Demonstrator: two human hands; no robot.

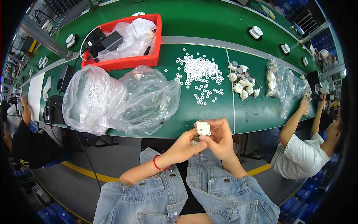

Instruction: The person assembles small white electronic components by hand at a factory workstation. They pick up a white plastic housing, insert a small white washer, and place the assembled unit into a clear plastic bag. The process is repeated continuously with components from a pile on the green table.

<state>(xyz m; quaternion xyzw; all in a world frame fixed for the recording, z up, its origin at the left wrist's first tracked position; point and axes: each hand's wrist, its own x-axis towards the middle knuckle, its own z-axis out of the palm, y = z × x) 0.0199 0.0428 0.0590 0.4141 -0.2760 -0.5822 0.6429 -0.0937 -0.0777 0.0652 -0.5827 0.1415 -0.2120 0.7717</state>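
Observation:
A round white plastic part [203, 128] with two small eared tabs and a dark dot in its face is held just off the table's near edge. My right hand [220, 139] curls its fingers behind it and presses the thumb to its lower rim. From the other side my left hand [187, 146] closes on the same part, thumb pointing toward it. Beyond my hands, many small white rings [201, 69] lie loose on the green table [212, 118]. To their right sits a cluster of white motor-like parts [244, 83] with thin wires.
Clear plastic bags [149, 100], one with white rings inside, fill the left side. Behind them stands a red bin [123, 63] with plastic bags and black adapters. A bag of white parts [285, 86] lies at right, near a co-worker [304, 153]. White spools [256, 32] stand farther back.

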